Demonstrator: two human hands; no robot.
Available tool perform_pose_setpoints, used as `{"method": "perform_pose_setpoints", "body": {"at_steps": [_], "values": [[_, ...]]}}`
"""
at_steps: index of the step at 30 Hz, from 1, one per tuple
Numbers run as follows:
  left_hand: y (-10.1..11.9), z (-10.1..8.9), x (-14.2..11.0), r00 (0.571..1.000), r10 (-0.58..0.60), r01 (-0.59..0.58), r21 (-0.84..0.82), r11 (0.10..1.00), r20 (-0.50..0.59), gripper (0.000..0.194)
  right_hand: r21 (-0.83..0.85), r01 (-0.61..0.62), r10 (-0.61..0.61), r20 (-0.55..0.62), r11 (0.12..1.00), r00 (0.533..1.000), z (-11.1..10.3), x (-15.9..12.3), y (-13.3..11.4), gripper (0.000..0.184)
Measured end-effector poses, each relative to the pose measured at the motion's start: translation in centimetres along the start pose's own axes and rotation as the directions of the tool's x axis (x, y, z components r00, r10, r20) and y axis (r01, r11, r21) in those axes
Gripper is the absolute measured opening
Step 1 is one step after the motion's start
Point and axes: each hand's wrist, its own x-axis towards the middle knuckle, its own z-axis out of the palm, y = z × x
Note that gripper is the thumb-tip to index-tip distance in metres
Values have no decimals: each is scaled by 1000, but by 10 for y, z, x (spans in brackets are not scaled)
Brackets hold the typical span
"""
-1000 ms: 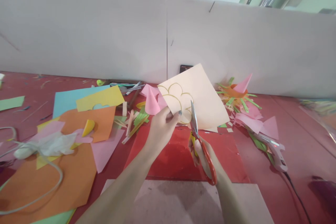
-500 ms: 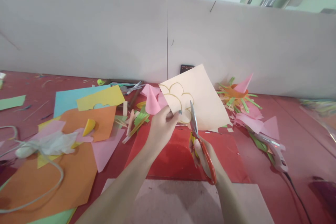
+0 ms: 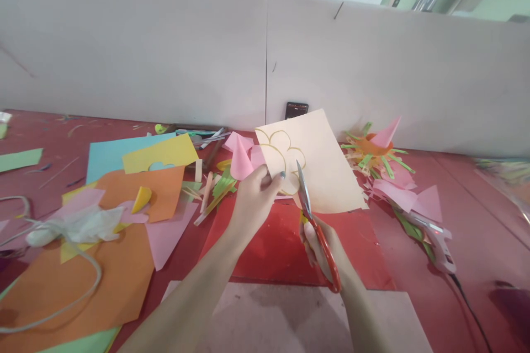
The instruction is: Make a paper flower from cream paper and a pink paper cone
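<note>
My left hand (image 3: 259, 196) pinches the lower left edge of a cream sheet of paper (image 3: 327, 160), thumb on top. A flower outline in gold-brown line runs over the sheet's left part. In my right hand (image 3: 321, 242) are scissors (image 3: 305, 198) with red and yellow handles, blades pointing up and away from me. The blades lie across the sheet at the flower's right petals, close to my left thumb. Beneath the hands is a shiny red board (image 3: 269, 248).
On the left lie orange paper (image 3: 124, 281), yellow paper (image 3: 161, 154), blue paper and a white cable. A pink paper cone (image 3: 240, 160) stands behind my left hand. To the right are an orange-and-green paper craft (image 3: 372, 146) and a glue gun (image 3: 439, 242). A phone (image 3: 296, 110) leans on the white partition (image 3: 165, 49).
The cream sheet has tilted, its far edge sinking so more of the phone shows. The scissor blades have shifted slightly left along the drawn flower. Both hands keep their hold.
</note>
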Motion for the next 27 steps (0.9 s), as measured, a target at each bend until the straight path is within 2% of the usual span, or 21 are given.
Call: {"method": "perform_pose_setpoints", "body": {"at_steps": [14,27], "values": [[-4,-2,2,998,16,-11,85,996,-55,35,-46,-16,15,-21,999,1000,0,2,5,43],[-2,-4,2,997,29,-22,93,995,-70,36,-56,18,-19,-18,998,1000,0,5,16,46]]}}
